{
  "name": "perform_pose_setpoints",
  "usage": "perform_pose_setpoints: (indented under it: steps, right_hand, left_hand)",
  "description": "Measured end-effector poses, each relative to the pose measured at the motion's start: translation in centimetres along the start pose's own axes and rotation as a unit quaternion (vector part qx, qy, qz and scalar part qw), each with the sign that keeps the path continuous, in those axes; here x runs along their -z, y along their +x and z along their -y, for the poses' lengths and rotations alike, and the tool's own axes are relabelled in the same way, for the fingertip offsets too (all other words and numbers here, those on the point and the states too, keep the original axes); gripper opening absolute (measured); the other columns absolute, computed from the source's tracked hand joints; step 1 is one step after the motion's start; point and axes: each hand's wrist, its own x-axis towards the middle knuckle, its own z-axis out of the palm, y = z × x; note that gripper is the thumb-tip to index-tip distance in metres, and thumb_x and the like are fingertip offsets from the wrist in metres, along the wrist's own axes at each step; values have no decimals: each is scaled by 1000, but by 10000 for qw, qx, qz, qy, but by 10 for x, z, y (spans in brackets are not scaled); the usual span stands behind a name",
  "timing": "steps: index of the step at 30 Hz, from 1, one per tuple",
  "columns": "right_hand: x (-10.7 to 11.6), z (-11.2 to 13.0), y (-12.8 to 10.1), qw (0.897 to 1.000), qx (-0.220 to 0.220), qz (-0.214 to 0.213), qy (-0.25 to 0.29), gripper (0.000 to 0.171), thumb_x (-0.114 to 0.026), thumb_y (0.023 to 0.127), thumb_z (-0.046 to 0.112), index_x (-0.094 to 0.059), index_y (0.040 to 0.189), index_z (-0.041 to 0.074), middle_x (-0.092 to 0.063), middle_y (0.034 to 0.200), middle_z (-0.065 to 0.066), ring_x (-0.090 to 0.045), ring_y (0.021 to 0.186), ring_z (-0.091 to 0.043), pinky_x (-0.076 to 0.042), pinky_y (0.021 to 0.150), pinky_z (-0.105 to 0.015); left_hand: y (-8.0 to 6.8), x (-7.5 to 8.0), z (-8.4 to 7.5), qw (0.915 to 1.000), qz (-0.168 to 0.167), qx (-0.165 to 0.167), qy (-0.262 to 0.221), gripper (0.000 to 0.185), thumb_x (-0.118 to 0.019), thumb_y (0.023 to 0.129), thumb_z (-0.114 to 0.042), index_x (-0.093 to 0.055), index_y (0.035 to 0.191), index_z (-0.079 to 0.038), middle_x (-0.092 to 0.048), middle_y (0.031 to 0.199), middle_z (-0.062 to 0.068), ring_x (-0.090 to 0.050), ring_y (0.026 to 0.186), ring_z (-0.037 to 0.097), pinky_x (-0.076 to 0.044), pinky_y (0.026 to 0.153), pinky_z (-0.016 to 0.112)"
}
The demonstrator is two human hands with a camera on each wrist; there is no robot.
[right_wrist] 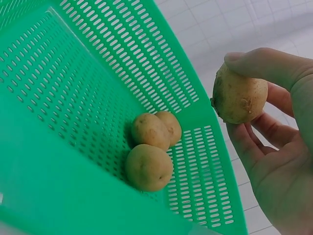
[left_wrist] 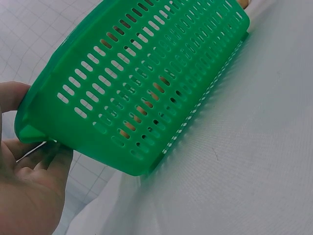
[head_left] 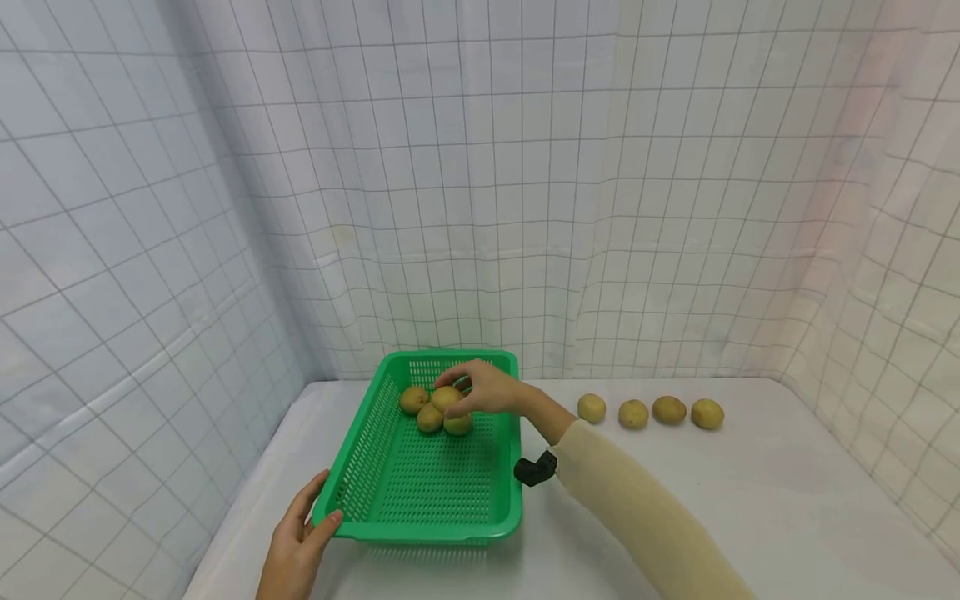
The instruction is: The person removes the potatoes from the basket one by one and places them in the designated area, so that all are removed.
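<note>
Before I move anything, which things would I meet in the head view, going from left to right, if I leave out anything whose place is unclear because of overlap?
Left hand, green basket, first potato in the row, second potato, third potato, fourth potato.

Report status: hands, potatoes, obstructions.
Left hand gripping basket corner. Right hand holding one potato clear of the rest. Three potatoes in basket, four potatoes on table. No obstruction visible.
</note>
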Motion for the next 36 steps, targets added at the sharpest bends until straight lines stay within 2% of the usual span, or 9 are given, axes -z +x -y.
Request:
perform_pose_setpoints:
  steps: [9, 18, 29, 36]
  right_hand:
    - [4, -4, -7, 9998, 35, -27, 189, 48, -84, 88, 12, -68, 133, 9, -62, 130, 0, -63, 112, -16, -58, 88, -31]
    - [12, -4, -19, 9995, -2, -68, 309, 47, -82, 88, 11, -68, 132, 6, -61, 130, -3, -62, 114, -23, -57, 90, -33]
    - [18, -13, -31, 9994, 71, -133, 303, 48, -81, 87, 11, -66, 132, 3, -60, 132, -5, -62, 113, -23, -57, 93, -34]
    - [25, -18, -43, 9997, -22, -180, 173, 48, -80, 87, 15, -67, 132, 6, -59, 130, -4, -61, 111, -24, -57, 91, -36]
  left_hand:
    - [0, 0, 1, 10000, 8, -18, -73, 70, -59, 106, -5, -16, 158, 13, -10, 163, 34, -49, 116, -14, -52, 92, 17]
    - [1, 1, 1, 10000, -41, 38, -5, 70, -59, 106, -4, -17, 158, 13, -10, 163, 34, -49, 115, -14, -52, 91, 17]
    - [2, 3, 5, 9997, 45, -96, -225, 69, -57, 106, -1, -14, 157, 15, -9, 161, 36, -51, 116, -12, -53, 90, 17]
    - [4, 2, 5, 9998, 65, -103, -179, 69, -57, 106, -1, -15, 157, 15, -9, 161, 36, -50, 116, -13, -53, 91, 18]
